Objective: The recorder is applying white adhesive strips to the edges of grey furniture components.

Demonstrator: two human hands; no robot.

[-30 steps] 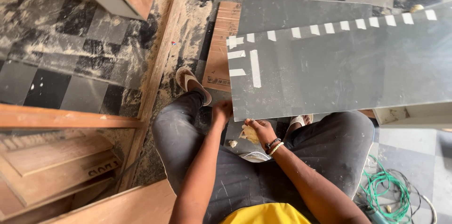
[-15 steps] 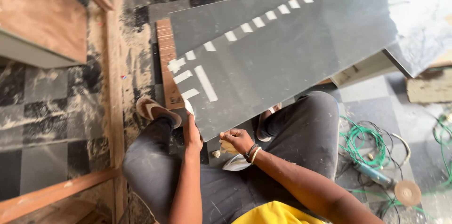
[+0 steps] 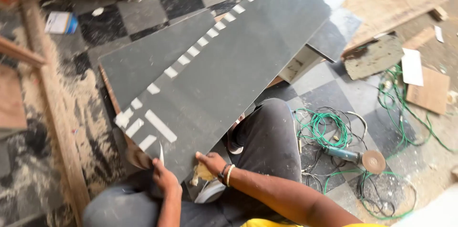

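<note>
gripping a tape strip (image 3: 161,153) in left hand (image 3: 164,179), right hand (image 3: 210,164) clutching yellow cloth (image 3: 202,173) (at dark panel (image 3: 229,74) edge)

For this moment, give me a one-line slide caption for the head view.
Seated person's left hand and right hand at the near edge of a taped dark grey panel; angle grinder lies beside.

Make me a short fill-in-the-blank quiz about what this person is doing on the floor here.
The grey panel carries a row of ____ tape strips.
The right hand presses a ____ rag at the panel's near edge.
The coiled cable beside the angle grinder is ____.

Missing words: white; yellow; green
</note>
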